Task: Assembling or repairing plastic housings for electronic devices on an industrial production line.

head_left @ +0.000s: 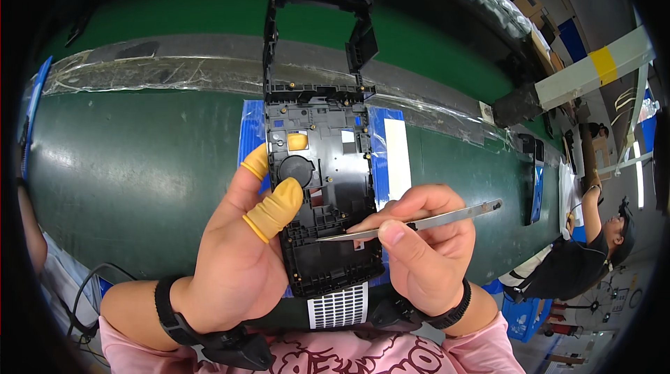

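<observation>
A long black plastic housing with an open frame at its far end is held up in front of me. My left hand grips its left edge, and yellow finger cots cover the thumb and a finger; one yellow fingertip shows through a window in the part. In my right hand a pair of metal tweezers is pinched between thumb and fingers. Their pointed tip lies over the lower left of the housing; whether it touches or holds anything is too small to tell. Small brass-coloured inserts dot the housing.
Beneath the housing are a blue sheet and a white strip on the green table. A white sheet of dark labels lies near my body. A black-and-blue part rests at right. Another person is farther right.
</observation>
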Demonstrator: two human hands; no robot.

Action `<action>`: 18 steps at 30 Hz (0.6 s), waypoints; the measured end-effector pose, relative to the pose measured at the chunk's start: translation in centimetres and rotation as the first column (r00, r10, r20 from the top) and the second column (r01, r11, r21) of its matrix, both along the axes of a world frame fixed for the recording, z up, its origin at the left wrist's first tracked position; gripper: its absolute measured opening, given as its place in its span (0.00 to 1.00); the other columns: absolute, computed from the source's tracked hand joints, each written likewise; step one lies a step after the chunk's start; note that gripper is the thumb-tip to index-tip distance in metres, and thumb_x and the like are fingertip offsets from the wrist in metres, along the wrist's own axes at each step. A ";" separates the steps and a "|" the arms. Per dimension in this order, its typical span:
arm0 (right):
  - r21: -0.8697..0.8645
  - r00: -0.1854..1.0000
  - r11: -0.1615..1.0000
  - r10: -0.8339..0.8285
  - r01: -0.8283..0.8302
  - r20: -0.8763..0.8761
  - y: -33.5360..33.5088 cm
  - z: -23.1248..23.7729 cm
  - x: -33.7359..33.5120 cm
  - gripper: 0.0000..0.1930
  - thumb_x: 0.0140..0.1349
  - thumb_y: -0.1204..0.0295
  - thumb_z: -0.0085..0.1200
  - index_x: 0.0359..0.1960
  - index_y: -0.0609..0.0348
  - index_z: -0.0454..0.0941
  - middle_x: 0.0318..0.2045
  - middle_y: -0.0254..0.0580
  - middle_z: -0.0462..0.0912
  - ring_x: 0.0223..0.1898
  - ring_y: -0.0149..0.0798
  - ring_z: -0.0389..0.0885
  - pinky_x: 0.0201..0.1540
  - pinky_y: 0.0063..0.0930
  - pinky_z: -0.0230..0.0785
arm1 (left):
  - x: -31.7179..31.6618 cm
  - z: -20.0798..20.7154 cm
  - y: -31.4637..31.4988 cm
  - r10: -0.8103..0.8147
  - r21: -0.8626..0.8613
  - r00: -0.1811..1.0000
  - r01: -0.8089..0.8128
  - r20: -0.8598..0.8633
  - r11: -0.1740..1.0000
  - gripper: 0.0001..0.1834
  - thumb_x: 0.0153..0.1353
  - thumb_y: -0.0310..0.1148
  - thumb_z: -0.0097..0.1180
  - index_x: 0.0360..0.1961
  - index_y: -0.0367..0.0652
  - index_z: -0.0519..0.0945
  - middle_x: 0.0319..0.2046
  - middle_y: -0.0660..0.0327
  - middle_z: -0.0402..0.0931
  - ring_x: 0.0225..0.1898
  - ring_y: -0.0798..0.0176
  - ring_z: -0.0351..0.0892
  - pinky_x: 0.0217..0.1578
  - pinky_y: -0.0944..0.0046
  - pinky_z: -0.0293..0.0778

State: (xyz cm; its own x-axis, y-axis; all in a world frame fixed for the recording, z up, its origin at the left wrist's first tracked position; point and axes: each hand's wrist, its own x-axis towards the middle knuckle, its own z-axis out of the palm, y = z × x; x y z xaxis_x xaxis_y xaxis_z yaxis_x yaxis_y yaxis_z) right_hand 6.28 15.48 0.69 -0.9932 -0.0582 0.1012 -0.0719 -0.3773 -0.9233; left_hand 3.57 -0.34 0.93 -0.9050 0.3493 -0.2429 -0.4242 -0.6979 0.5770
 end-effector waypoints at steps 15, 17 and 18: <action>0.004 0.999 1.000 -0.017 0.017 -0.040 -0.3 0.1 0.1 0.09 0.53 0.85 0.46 0.36 0.71 0.65 0.30 0.48 0.76 0.32 0.32 0.76 0.39 0.23 0.70 | -0.1 -0.2 -0.3 -0.038 0.161 0.999 0.043 -0.036 0.986 0.30 0.48 0.17 0.40 0.55 0.43 0.55 0.47 0.53 0.64 0.49 0.56 0.67 0.48 0.57 0.67; 0.002 0.998 0.999 -0.049 0.049 -0.032 -0.3 0.2 0.1 0.09 0.53 0.84 0.46 0.37 0.70 0.65 0.30 0.50 0.76 0.31 0.32 0.76 0.36 0.22 0.70 | -0.3 0.1 -0.3 -0.044 0.174 0.999 0.049 -0.028 0.983 0.30 0.47 0.17 0.40 0.55 0.43 0.55 0.48 0.53 0.64 0.49 0.56 0.67 0.48 0.57 0.66; 0.002 0.998 0.999 -0.048 0.048 -0.033 -0.1 0.3 0.1 0.09 0.53 0.84 0.46 0.37 0.70 0.65 0.30 0.50 0.76 0.31 0.32 0.76 0.36 0.22 0.70 | -0.3 0.2 -0.3 -0.044 0.183 0.999 0.046 -0.017 0.982 0.31 0.47 0.17 0.40 0.55 0.43 0.54 0.48 0.53 0.63 0.49 0.56 0.67 0.49 0.57 0.66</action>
